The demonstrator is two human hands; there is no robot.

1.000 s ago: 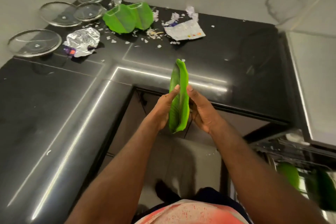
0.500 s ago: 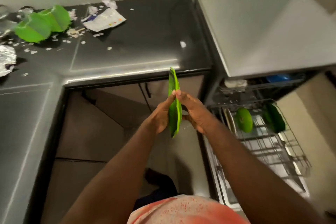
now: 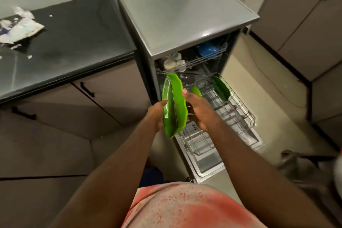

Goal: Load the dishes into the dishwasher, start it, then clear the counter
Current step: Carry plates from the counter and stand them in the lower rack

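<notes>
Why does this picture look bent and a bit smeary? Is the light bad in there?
Head view: the wide lens stretches and tilts straight lines, such as the edges of the counter and dishwasher top. The light is dim, with glare on that top's front lip and on the rim of the green dish that the left hand and right hand hold. The far corners are smeared.

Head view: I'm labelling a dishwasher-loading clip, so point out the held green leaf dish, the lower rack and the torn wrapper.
green leaf dish [image 3: 174, 105], head view, middle of its green surface.
lower rack [image 3: 240, 115], head view, bare wire grid on its right.
torn wrapper [image 3: 20, 30], head view, its white middle.
</notes>
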